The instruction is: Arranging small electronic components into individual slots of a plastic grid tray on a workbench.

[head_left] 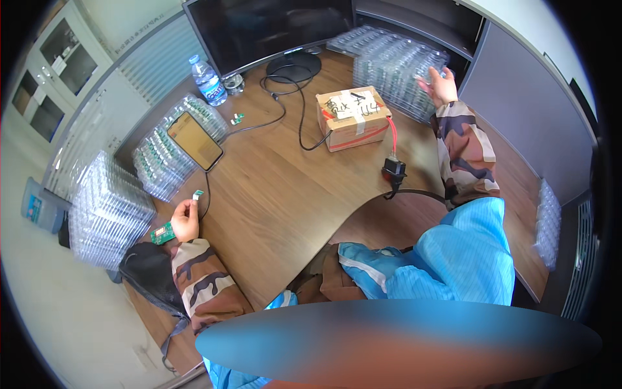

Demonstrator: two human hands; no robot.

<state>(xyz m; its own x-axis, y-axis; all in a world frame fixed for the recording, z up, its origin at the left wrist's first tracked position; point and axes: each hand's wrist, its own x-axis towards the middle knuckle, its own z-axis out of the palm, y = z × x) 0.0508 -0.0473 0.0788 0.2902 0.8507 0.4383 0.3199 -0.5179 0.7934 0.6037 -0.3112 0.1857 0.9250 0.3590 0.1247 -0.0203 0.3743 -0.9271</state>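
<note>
My left hand (186, 220) is over the left part of the desk, thumb and fingertips pinched on a small green-and-white circuit board (197, 194). Beside its wrist lies a bigger green circuit board (162, 233). My right hand (442, 86) reaches to the far right, its fingers apart at the edge of a stack of clear plastic trays (392, 74). Green pieces show inside these trays. Whether the fingertips touch the tray is hard to tell. Another clear tray stack (175, 146) with green boards stands at the left, a phone (195, 141) leaning on it.
A taped cardboard box (353, 120) with red and black cables sits mid-desk, a black plug (393, 170) near the desk's edge. Behind are a monitor (272, 29) and a water bottle (208, 81). More clear trays (110, 207) rise at far left. Small boards (237, 119) lie near the phone.
</note>
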